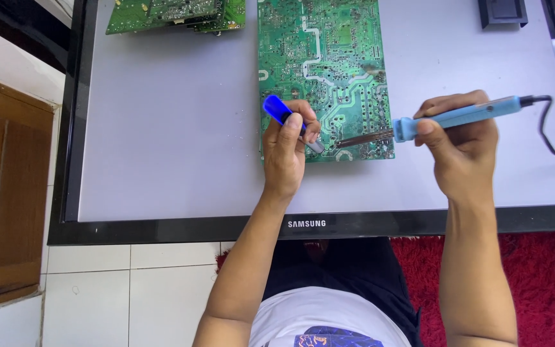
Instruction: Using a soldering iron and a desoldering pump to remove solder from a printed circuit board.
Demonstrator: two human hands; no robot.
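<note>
1. Green, with pale copper traces, the circuit board (324,71) lies solder side up on a grey panel (168,128), directly ahead of both hands; its near edge sits under their fingertips.
2. The right hand (460,144) is closed around the light-blue soldering iron (457,117), whose dark tip reaches left to the board's near right corner.
3. The left hand (285,149) is clamped on a blue desoldering pump (284,115), nozzle aimed at the same spot, just beside the iron's tip.
4. Judged step: a joint is being heated for solder removal. The next move calls for the nozzle held close over the joint once the solder melts.
5. Beyond the left hand lie smaller green boards (175,14); beyond the right, a black block (502,11).
</note>
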